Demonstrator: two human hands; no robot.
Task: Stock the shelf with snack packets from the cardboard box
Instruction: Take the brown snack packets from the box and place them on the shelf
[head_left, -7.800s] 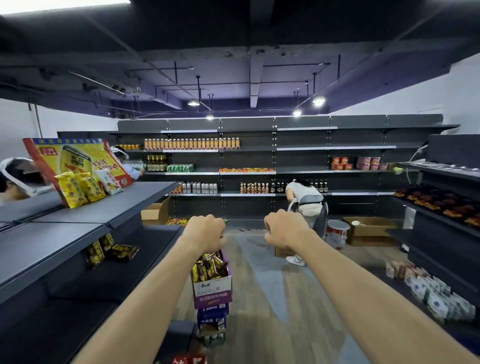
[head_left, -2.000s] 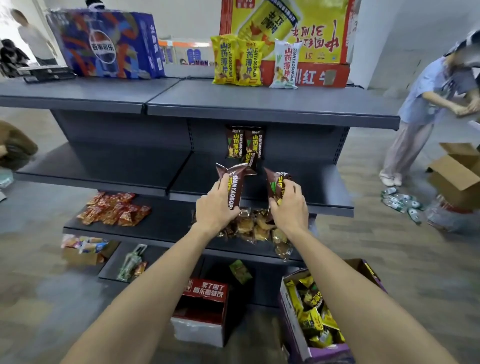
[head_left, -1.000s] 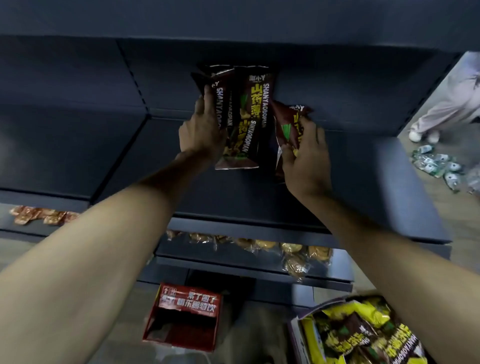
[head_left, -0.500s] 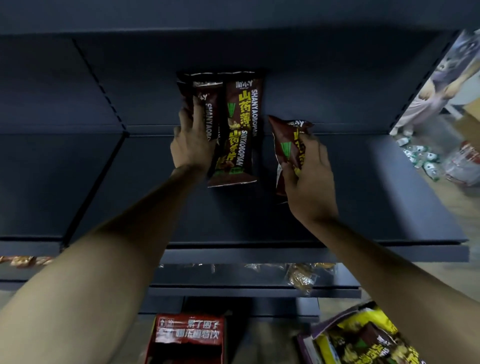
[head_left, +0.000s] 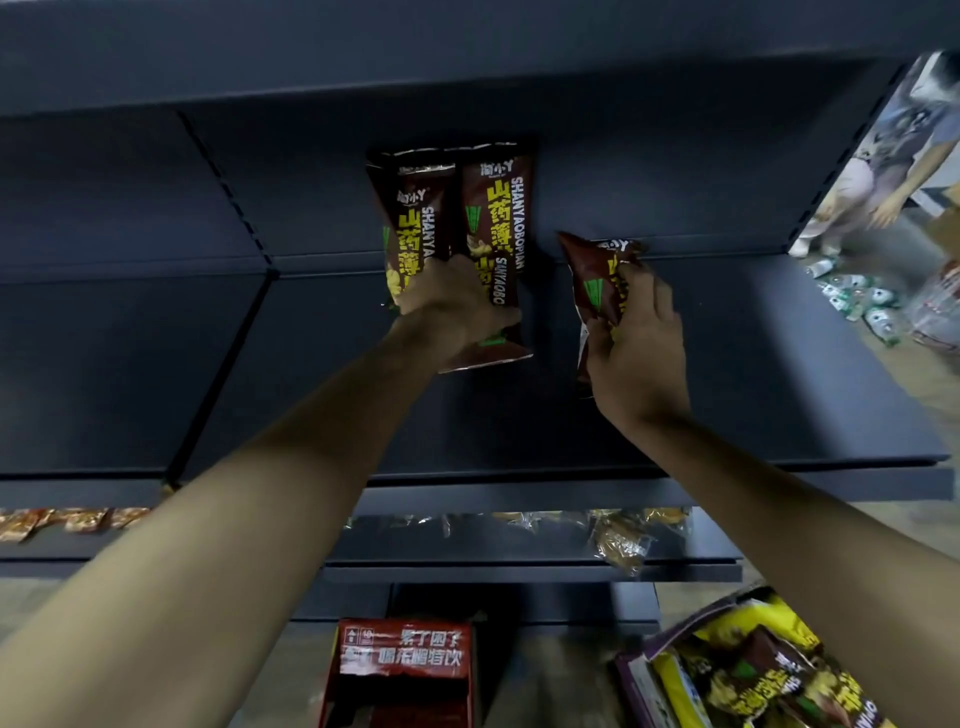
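The left hand (head_left: 457, 312) presses the standing brown packets (head_left: 467, 234) against the back panel of the shelf (head_left: 779, 374), fingers spread over their fronts. The right hand (head_left: 636, 353), fingers clenched on another brown packet (head_left: 592, 280), should stand it upright at 3 o'clock of the row, touching it. The cardboard box (head_left: 644, 680) sits at 5 o'clock.
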